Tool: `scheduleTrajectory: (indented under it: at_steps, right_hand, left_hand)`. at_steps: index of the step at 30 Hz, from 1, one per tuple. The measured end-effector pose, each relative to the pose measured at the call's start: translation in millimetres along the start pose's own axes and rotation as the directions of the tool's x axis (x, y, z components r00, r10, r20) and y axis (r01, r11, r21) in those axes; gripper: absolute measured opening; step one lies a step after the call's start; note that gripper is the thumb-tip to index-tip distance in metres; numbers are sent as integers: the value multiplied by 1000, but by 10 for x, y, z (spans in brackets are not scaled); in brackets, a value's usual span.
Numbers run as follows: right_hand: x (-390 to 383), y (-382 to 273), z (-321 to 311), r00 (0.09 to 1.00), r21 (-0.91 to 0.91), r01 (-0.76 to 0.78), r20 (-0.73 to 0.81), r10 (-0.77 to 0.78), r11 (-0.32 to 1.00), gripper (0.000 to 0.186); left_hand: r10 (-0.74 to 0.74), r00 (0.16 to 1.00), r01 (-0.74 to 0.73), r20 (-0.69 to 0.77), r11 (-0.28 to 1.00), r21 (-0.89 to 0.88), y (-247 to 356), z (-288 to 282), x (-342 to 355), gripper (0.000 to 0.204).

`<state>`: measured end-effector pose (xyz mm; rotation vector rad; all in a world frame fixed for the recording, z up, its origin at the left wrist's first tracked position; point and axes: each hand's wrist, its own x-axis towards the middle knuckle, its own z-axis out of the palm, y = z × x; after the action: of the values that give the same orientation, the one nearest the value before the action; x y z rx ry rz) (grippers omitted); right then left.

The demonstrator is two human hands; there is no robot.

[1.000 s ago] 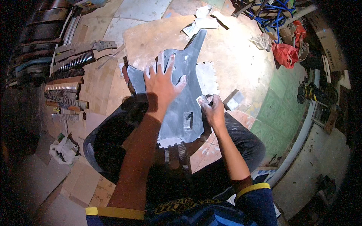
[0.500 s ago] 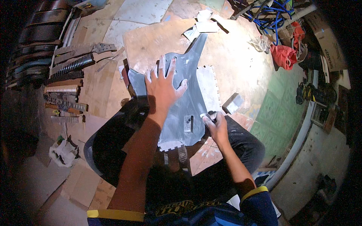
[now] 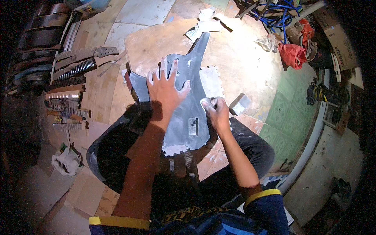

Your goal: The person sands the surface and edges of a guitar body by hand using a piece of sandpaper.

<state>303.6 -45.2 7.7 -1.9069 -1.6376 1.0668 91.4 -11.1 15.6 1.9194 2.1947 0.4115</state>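
Note:
A grey, dust-streaked electric guitar body (image 3: 181, 124) lies tilted across my lap and the board, its long upper tip pointing away. Near its lower end is a rectangular cut-out (image 3: 193, 127). My left hand (image 3: 164, 89) rests flat on its upper left part with fingers spread, fingertips beside small holes. At the right edge, my right hand (image 3: 219, 112) is closed around a small whitish pad (image 3: 204, 102) pressed to the rim; the fingers hide most of it. White dust coats the fingertips. Under the body shows a pale foam mat (image 3: 212, 80) with toothed edges.
A wooden board (image 3: 244, 58) lies beneath. Right of my hand sits a grey block (image 3: 240, 104). White cloths or papers (image 3: 208, 26) lie at the far tip. Several guitar necks (image 3: 74, 70) line the left floor. A red cloth (image 3: 293, 56) and blue cables (image 3: 274, 19) lie far right.
My right hand has slid away from me and slightly left along the guitar body's right edge, still holding the pad. My left hand stays flat on the body.

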Motion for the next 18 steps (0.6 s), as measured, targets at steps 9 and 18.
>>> scheduleTrajectory:
  at_steps: [9, 18]
  right_hand:
    - [-91, 129, -49, 1000, 41, 6, -5, -6, 999, 35]
    - [-221, 214, -9, 1000, 21, 8, -28, -7, 1000, 29]
  left_hand:
    - [4, 1000, -4, 5, 1000, -14, 22, 17, 6, 79]
    - [-3, 1000, 3, -1, 999, 46, -7, -13, -8, 77]
